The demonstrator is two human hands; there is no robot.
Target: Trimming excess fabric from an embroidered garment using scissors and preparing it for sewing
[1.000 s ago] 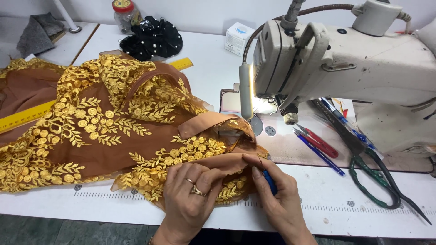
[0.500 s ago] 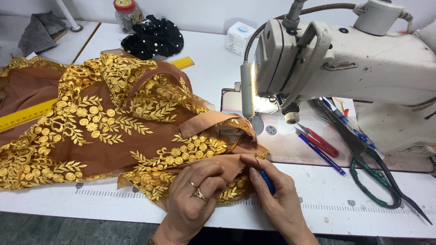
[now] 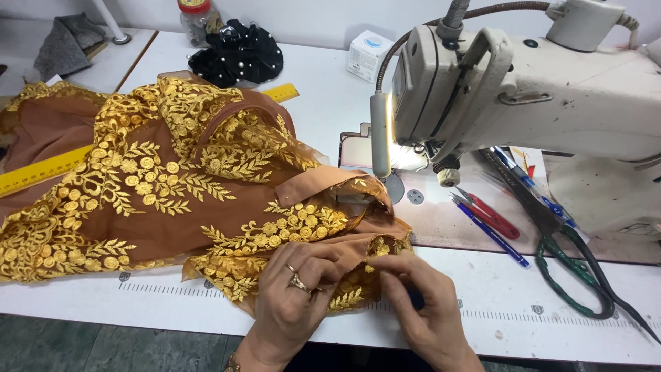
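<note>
Both hands work at the near edge of the table (image 3: 537, 296), close together on a fold of brown fabric (image 3: 206, 213) covered in gold embroidery. The left hand (image 3: 292, 300), with rings on one finger, is curled over the fabric and grips its edge between thumb and fingers. The right hand (image 3: 423, 303) is just beside it, its fingertips pinched on the same fold; something dark shows under its palm, too hidden to make out.

Most of the fabric spreads away to the left across the table, and one corner reaches up to the needle area of the sewing machine (image 3: 523, 89), where a small lamp (image 3: 380, 141) shines on the plate. A yellow ruler (image 3: 41, 171) lies under the fabric, one end sticking out at the left and the other showing behind the cloth.

On the machine bed to the right lie a blue pen (image 3: 492, 234), a red tool (image 3: 490, 215) just beside it, and further right a pair of scissors (image 3: 575, 272) with green handles. At the back of the table sit a black piece with white beads (image 3: 237, 55), a jar with a red lid (image 3: 195, 17) and a small white and blue box (image 3: 365, 54). A grey cloth (image 3: 65, 41) lies on the surface at the far left.
</note>
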